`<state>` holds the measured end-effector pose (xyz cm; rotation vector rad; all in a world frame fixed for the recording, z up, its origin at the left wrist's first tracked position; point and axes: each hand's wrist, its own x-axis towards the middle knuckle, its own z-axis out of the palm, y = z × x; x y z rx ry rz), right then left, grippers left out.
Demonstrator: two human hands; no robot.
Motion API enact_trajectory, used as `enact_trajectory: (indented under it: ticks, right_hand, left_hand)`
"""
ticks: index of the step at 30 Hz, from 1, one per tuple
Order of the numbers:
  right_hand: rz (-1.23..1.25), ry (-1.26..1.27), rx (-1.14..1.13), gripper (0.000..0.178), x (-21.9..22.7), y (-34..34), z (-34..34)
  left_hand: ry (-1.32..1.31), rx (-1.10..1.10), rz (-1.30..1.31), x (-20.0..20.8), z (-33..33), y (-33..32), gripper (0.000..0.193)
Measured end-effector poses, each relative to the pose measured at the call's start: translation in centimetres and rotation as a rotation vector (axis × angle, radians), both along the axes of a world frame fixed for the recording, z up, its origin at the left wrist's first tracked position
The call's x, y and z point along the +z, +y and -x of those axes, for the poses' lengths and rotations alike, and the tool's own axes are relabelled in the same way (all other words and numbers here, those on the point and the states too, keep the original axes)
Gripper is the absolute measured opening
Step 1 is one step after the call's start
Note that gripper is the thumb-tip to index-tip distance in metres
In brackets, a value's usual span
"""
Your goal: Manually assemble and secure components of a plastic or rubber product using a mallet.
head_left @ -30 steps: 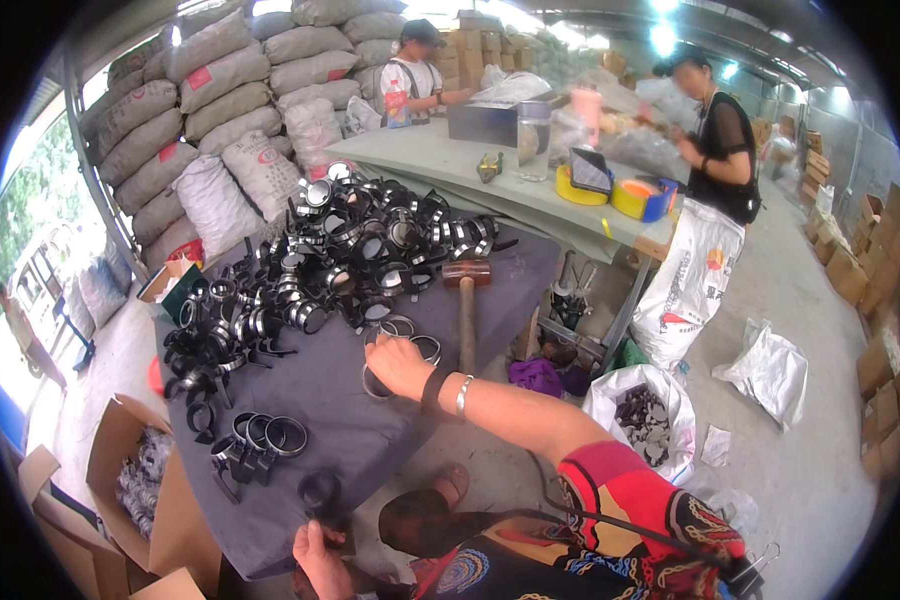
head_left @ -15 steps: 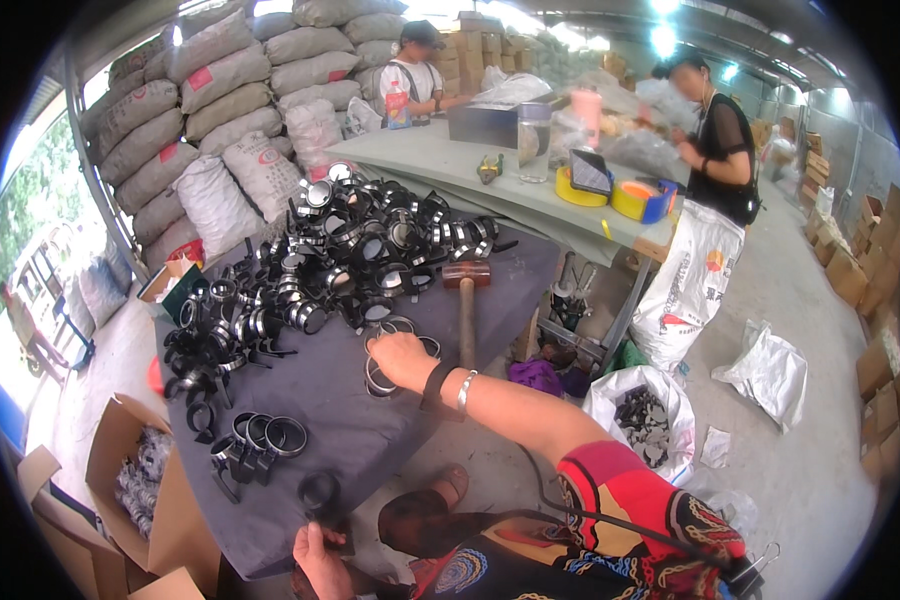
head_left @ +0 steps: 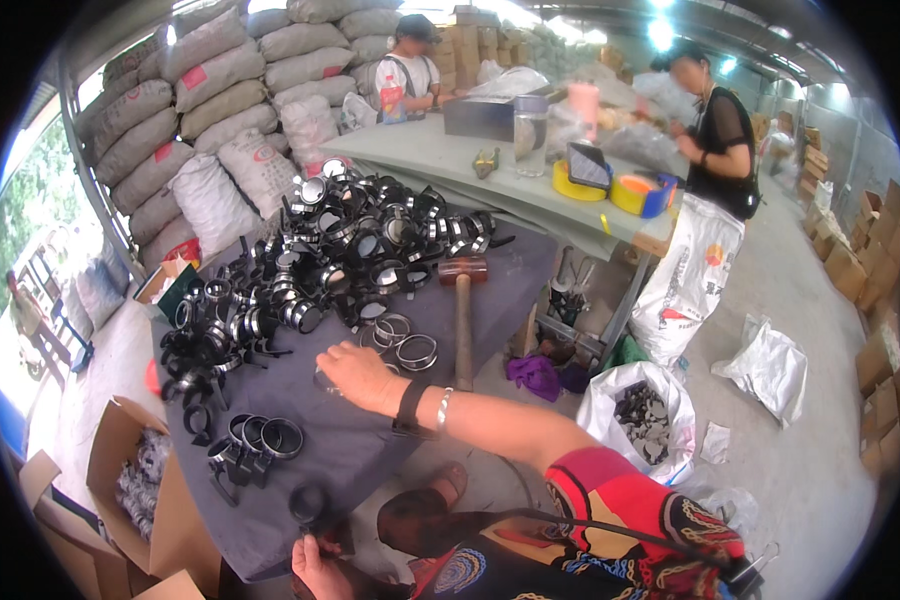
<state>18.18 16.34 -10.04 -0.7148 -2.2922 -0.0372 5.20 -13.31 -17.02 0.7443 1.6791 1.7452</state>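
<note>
My left hand [head_left: 316, 566], low at the table's near edge, pinches a black ring-shaped part with a short stem [head_left: 308, 503]. My right hand [head_left: 358, 376] is above the dark cloth, its fingers closed on a thin silver metal ring that they mostly cover. Just beyond it lie several loose silver rings [head_left: 417, 352]. To their right rests a mallet [head_left: 463, 320] with a wooden handle and a reddish-brown head. Black ring parts with stems [head_left: 254, 436] form a small row left of my hands. A big heap of black parts with silver rims [head_left: 340, 235] covers the far side.
A dark grey cloth [head_left: 340, 450] covers the table. Open cardboard boxes [head_left: 160, 510] stand at the left, and a white sack of dark pieces [head_left: 595, 410] at the right. Two people work at a green-topped table [head_left: 410, 150] behind, which holds tape rolls and a clear bottle.
My right hand has moved left and slightly nearer, away from the loose silver rings, taking one ring with it. My left hand and its black part have barely moved.
</note>
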Motion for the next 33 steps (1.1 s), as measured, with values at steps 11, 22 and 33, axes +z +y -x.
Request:
enact_trajectory:
  ticks: [11,22,33]
  right_hand:
    - [-0.146,-0.141,0.202,0.012,-2.7,-1.0,3.2]
    - [0.077,-0.339,0.612,0.056,-3.2,-3.9,-3.9]
    - [0.111,-0.413,0.413,0.071,-0.1,-6.2,-0.4]
  left_hand:
    - [0.159,0.016,0.128,0.5,0.1,-1.2,0.032]
    - [-0.286,-0.037,-0.12,-3.7,2.1,0.1,0.018]
    - [-0.255,-0.024,-0.047,-3.8,3.3,-1.3,0.02]
